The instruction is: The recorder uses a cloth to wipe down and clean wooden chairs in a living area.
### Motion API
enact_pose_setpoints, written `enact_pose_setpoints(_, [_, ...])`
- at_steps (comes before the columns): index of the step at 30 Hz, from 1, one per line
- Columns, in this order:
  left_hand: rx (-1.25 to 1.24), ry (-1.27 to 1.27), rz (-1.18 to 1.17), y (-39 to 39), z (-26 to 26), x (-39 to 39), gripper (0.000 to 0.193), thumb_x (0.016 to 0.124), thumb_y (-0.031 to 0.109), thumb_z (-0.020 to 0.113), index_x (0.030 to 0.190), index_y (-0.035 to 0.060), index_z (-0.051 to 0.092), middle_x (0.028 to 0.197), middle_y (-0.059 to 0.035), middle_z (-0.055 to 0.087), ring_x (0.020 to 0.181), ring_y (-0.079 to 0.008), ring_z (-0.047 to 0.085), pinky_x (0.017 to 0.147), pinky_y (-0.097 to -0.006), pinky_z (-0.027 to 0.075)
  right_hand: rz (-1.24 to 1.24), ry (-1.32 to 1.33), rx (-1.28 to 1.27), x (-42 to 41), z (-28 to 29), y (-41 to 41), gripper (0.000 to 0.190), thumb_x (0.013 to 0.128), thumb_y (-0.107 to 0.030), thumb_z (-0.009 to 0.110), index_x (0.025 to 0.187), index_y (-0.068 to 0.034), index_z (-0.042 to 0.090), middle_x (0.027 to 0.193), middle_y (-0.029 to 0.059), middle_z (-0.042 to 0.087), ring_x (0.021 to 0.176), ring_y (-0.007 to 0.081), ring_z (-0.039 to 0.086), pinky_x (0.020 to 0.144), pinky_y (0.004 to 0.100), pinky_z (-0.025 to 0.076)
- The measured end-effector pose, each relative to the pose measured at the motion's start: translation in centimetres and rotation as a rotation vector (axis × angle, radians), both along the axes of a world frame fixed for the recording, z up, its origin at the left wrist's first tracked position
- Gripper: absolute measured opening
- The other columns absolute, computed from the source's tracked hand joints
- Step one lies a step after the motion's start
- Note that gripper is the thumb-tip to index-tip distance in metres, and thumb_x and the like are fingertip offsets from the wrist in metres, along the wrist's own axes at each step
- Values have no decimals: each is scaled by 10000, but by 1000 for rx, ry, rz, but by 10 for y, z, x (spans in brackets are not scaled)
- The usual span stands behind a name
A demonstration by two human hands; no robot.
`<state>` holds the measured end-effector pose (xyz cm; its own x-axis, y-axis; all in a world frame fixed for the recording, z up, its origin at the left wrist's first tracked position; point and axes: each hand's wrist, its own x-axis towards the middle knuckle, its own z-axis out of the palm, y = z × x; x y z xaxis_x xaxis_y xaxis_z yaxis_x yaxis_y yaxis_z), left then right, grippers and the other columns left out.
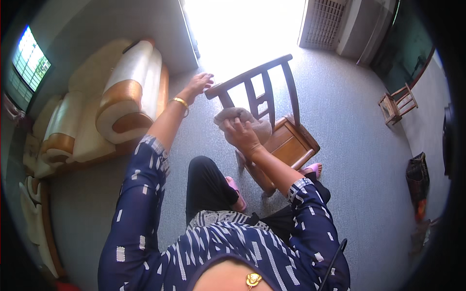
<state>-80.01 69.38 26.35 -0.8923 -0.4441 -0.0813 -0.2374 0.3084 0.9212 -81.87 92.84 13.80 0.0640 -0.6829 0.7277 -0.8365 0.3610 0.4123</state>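
A wooden chair with a slatted backrest stands before me, seen from above and turned at an angle. My right hand grips a bunched beige cloth against the lower part of the backrest, above the seat. My left hand is beside the left end of the chair's top rail, its fingers apart and holding nothing; whether it touches the rail I cannot tell. A gold bangle is on the left wrist.
At the left are a cream and orange-brown sofa and a barred window. A small wooden chair stands by the right wall, with a dark bundle nearer me. Bright light fills the doorway ahead. My feet flank the chair.
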Motion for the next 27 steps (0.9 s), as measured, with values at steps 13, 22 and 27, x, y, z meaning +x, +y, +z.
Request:
enact_pose_setpoints(13, [-544,-406,-112,44,13,-20,518,970,440,267,1089,79,618,856,-132,685,823,-245,668,847,-375,463,93,-512,14,21,24,33,454,668,-125,718,1092,-258,626,1210,126,447,1148,332,421,874,433,495])
enact_pose_setpoints(22, [-524,-234,-85,34,0,-24,507,957,447,389,1002,5,633,840,-166,673,746,-257,662,667,-368,516,83,-694,-106,-5,45,0,572,653,-98,705,1183,-288,602,1246,135,447,1142,360,447,952,452,431])
enact_pose_setpoints(27, [-558,-332,-65,42,9,-23,552,980,420,229,942,46,634,688,-112,648,667,-193,647,741,-350,480,44,-820,47,27,-18,54,598,645,-73,693,1190,-302,604,1269,138,422,1171,345,424,943,430,432])
